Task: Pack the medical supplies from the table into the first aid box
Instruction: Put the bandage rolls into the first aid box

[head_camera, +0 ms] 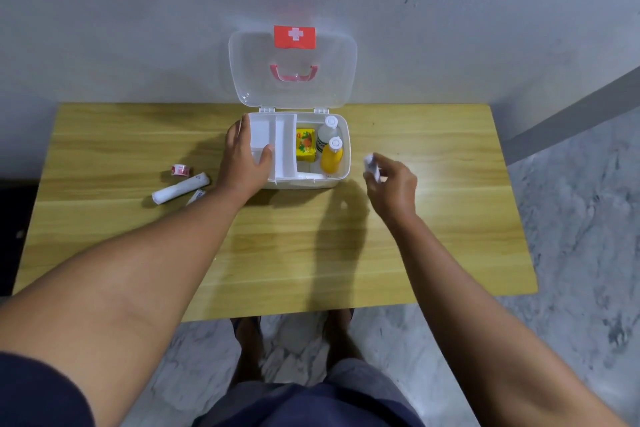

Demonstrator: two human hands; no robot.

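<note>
Hovering just right of the first aid box [347, 152], a small white item [371, 167] is pinched in the right hand [393, 184]. Released early, it could fall onto the counter [277, 253] outside the rim. Its long axis stands steep, upper end toward the wall [138, 28]. The left hand [242, 159] grips the box's white tray [285, 149].

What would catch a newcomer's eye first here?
The open box at the far edge of the table, its raised lid bearing a red label. The left hand holds the box's left end, and the right hand pinches a small white item just right of it.
</note>
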